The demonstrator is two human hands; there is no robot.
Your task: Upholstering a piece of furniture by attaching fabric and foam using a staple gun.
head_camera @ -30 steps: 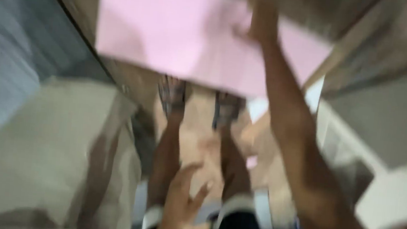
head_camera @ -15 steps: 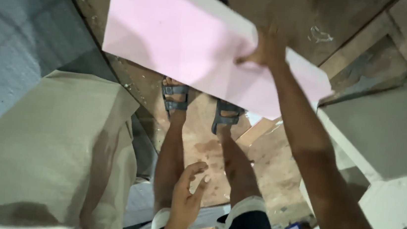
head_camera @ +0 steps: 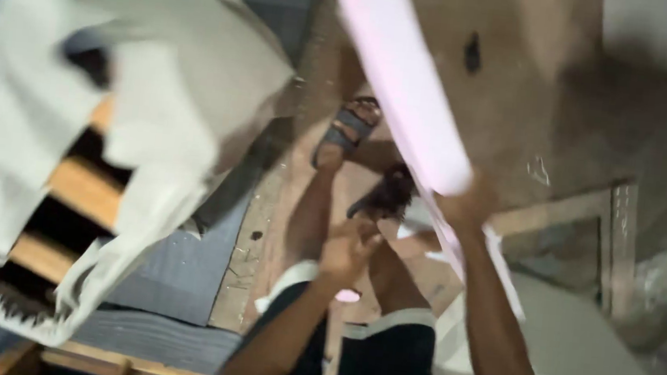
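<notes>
Bare dusty floor point(head_camera: 570, 96) lies under the pink foam board point(head_camera: 401, 80), now swung edge-on from flat, gripped by the right hand point(head_camera: 469, 205) (left hand point(head_camera: 348, 250) loosely curled, apparently empty) beside a cloth-draped frame point(head_camera: 109, 150).

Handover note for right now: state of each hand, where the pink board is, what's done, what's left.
Right hand: gripping the pink board at its lower edge, board tilted edge-on over the floor.
Left hand: low by the thighs, fingers curled; motion blur hides whether it holds anything.
Nearby: cloth-draped wooden frame, grey slab.
Done: board is off the ground, one-handed.
Left: board not yet set down anywhere.
</notes>
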